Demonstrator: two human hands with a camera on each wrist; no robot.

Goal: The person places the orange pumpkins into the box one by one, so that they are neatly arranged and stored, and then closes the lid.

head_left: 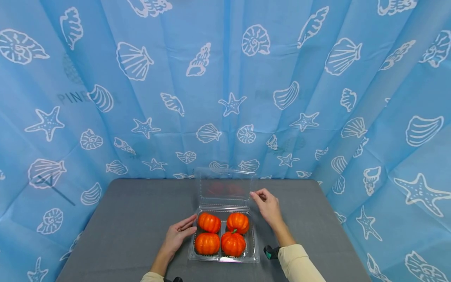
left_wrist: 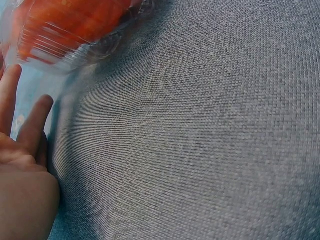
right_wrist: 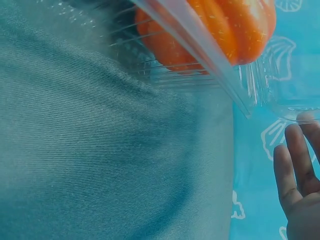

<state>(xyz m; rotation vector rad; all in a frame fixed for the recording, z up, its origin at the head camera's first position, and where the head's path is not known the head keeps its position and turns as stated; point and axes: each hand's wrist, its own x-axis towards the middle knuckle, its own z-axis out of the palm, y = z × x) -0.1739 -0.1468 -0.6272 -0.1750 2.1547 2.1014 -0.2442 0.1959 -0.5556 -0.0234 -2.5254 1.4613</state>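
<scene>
A clear plastic clamshell container [head_left: 253,250] sits on the table with its lid [head_left: 225,196] raised upright at the back. Several small orange pumpkins [head_left: 207,243] fill its compartments; the front right pumpkin [head_left: 233,244] shows a green stem. My left hand [head_left: 176,237] is at the container's left wall, fingers extended and touching its side. At the lid's right edge, my right hand [head_left: 268,205] pinches the lid with thumb and forefinger. The right wrist view shows the other fingers [right_wrist: 300,155] fairly straight beside the lid; the thumb is hidden there.
A grey cloth-covered table [head_left: 141,223] lies under the container, its back edge just behind the raised lid. A blue curtain [head_left: 225,78] with white shell and starfish prints surrounds the table at the back and sides. A dark wrist strap [head_left: 271,252] shows by the right sleeve.
</scene>
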